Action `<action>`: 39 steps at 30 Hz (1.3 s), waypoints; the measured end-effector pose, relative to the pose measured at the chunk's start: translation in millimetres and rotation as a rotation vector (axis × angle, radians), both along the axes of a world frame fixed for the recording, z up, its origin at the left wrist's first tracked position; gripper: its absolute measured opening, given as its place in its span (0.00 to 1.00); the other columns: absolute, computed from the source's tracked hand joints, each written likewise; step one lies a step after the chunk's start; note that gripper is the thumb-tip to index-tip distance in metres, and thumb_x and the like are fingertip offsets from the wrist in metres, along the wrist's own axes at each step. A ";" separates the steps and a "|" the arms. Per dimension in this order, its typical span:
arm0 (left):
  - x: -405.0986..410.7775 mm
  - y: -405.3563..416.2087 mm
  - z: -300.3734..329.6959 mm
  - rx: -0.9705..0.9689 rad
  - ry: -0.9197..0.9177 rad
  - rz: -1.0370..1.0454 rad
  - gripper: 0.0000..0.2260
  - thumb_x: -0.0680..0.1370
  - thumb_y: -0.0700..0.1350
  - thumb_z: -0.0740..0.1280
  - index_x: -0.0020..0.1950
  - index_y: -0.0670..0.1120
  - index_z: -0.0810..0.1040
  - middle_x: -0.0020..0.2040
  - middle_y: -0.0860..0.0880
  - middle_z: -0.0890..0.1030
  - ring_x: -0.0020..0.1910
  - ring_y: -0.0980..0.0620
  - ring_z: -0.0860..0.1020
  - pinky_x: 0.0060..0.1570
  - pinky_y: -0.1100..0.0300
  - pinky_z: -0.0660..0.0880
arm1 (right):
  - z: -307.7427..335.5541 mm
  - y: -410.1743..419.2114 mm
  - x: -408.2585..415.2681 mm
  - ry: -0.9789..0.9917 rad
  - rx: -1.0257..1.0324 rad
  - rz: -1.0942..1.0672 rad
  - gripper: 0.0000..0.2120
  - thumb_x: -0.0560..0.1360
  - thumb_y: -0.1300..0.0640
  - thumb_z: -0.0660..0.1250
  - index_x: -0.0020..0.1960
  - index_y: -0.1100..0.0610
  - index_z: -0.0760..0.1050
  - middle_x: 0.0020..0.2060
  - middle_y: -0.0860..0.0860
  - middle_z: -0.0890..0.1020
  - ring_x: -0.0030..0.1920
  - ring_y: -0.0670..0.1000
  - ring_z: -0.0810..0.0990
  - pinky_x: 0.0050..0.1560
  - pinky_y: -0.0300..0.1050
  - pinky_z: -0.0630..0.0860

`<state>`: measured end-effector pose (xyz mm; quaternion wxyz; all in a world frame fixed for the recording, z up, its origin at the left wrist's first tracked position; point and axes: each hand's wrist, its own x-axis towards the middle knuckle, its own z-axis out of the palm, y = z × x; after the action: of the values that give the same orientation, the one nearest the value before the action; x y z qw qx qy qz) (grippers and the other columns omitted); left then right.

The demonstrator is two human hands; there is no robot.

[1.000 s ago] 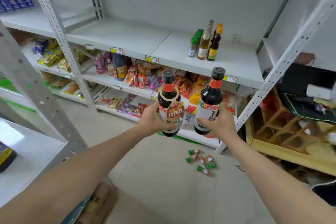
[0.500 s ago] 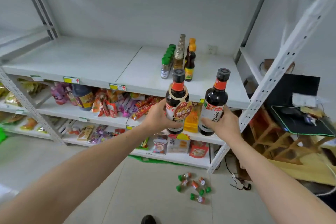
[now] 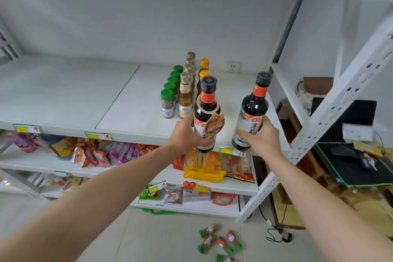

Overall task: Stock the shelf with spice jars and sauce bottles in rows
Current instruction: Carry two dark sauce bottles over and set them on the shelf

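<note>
I see my left hand wrapped tight around a dark soy sauce bottle that has a round paper tag hanging on its neck. My right hand grips a second dark sauce bottle with a white label. Both bottles stand upright in the air, side by side but apart, right at the front edge of the white shelf. I cannot tell if their bottoms touch the shelf. Behind them on the shelf there are three rows that run toward the back wall. The left row is small spice jars with green lids. The middle row is light yellow bottles with pale caps. The right row is dark bottles with orange caps, partly hidden by the bottle in my left hand. The rest of that shelf is bare white board. The shelf below holds bright snack packets and a yellow packet. Down on the floor, a few little jars with green lids lie on their sides in a loose bunch.
</note>
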<state>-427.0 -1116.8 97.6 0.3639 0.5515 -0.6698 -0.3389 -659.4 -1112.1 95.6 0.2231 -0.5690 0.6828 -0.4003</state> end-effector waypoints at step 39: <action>-87.8 -118.0 -18.2 0.150 -0.061 0.063 0.35 0.63 0.48 0.82 0.64 0.50 0.69 0.57 0.53 0.80 0.55 0.54 0.77 0.54 0.61 0.73 | -26.8 -139.8 -55.1 -0.085 0.068 0.147 0.33 0.66 0.48 0.79 0.64 0.56 0.69 0.58 0.53 0.81 0.58 0.54 0.80 0.52 0.44 0.75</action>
<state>-514.7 -1234.8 79.4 0.3115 0.6080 -0.6356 -0.3596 -714.5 -1251.9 68.7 0.2999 -0.5922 0.6424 -0.3830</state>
